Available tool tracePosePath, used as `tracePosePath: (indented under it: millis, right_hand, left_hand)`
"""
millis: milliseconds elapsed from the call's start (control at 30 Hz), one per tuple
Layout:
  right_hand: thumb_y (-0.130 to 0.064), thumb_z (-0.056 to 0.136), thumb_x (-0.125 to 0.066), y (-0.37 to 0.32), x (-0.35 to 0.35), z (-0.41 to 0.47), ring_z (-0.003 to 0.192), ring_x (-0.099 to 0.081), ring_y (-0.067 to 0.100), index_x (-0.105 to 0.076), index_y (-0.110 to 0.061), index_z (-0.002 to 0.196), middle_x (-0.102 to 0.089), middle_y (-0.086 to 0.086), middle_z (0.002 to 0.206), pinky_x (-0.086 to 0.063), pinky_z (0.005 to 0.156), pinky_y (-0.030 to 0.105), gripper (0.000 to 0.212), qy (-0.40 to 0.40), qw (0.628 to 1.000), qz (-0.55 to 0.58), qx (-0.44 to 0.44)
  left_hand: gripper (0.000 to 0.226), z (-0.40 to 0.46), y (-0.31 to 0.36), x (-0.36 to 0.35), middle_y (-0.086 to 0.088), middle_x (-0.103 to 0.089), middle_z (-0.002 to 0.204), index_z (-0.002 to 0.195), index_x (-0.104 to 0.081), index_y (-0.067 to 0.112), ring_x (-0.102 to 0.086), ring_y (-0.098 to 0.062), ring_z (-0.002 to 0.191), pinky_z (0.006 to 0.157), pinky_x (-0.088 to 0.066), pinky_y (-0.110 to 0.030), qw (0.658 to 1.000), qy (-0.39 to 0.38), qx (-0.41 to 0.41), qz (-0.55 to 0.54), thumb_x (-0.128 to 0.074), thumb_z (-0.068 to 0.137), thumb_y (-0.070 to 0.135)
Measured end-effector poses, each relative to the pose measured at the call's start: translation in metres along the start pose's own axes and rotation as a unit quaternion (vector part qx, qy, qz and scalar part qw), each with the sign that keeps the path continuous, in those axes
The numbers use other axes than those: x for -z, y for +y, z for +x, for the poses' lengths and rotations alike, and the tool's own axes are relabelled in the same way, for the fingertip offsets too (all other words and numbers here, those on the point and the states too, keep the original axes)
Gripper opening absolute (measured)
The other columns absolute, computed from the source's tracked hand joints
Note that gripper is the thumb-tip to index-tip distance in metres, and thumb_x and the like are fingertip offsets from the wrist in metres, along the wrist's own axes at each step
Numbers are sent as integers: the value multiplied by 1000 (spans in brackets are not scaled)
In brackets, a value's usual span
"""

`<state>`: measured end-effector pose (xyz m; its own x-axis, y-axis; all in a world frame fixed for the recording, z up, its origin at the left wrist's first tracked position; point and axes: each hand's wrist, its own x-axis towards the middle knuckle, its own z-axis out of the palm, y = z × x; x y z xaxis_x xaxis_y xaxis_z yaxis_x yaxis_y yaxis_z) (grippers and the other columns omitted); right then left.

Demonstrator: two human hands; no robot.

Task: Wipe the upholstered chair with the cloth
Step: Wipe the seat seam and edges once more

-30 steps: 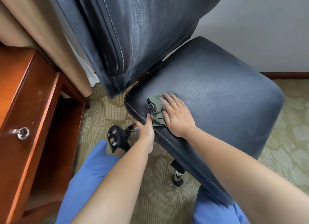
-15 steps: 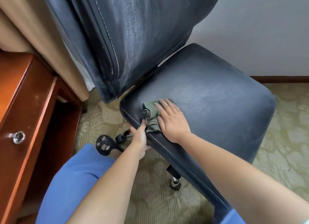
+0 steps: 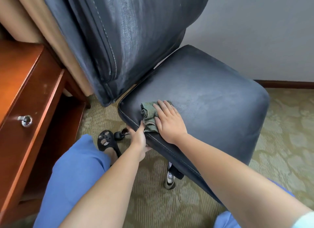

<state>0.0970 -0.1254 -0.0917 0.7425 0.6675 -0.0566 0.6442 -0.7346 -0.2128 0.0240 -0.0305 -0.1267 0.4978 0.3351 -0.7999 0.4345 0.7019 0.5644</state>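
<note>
My left grip (image 3: 138, 139) stays clamped on the seat's near-left edge (image 3: 129, 120), thumb on top, just right of the wooden desk (image 3: 30, 84). My right grip (image 3: 167, 120), fingers flat, presses the green cloth (image 3: 148, 116) beside it, barely shifted since a second ago, so that corner looks nearly done. Open, pale-filmed seat (image 3: 212, 98) lies rightward; the chair's backrest (image 3: 129, 37) rises ahead.

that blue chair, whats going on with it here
A person is wiping the dark blue upholstered chair. The right hand presses a crumpled green cloth flat against the seat's near-left corner, while the left hand takes a grip on the seat's stitched edge just beside the cloth. The backrest shows pale streaks.
</note>
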Motion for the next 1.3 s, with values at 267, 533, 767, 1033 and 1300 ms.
tracePosePath:
  millis: [267, 533, 767, 1033, 1300]
  right_hand:
    - [-48, 90, -3, -2, 2, 13, 145, -8, 20, -21, -20, 150, -17, 2, 157, 1, 117, 30, 68, -24, 999, 4, 41]
    - [-40, 100, -23, 0, 6, 60, 145, -9, 20, -22, -20, 149, -17, 1, 157, -3, 117, 30, 53, -30, 998, 16, 50]
    - [-34, 102, -27, 7, 5, 132, 146, -7, 18, -20, -18, 150, -16, 1, 158, -5, 118, 30, 50, -8, 999, 10, 42]
    - [-30, 101, -35, 9, 9, 224, 141, -24, 24, -35, -9, 144, -35, 8, 150, -12, 115, 29, 48, 13, 997, -14, 74]
    - [-28, 102, -32, 78, 27, 240, 127, -41, 27, -49, -4, 131, -50, 12, 136, -31, 102, 32, 42, 47, 998, 4, -35]
  left_hand:
    - [68, 8, 14, 13, -5, -56, 129, 144, -19, 42, -61, -33, 103, 77, -54, -55, 999, 27, -13, 21, -56, 89, 52]
    - [39, 37, 75, 19, -3, -60, 119, 124, -38, 36, -62, -31, 100, 66, -53, -42, 992, -10, -31, 121, -54, 91, 50]
    - [55, 66, 120, 7, 0, -60, 120, 139, -33, 39, -62, -24, 95, 66, -52, -37, 981, -40, -51, 180, -54, 90, 52]
    - [60, 89, 156, -3, -2, -51, 133, 146, -24, 34, -56, -21, 94, 75, -48, -37, 967, -86, -42, 235, -50, 94, 47]
    - [63, 92, 188, -27, -10, -21, 155, 152, -12, 30, -30, -33, 137, 109, -32, -42, 819, 13, -216, 532, -43, 97, 33]
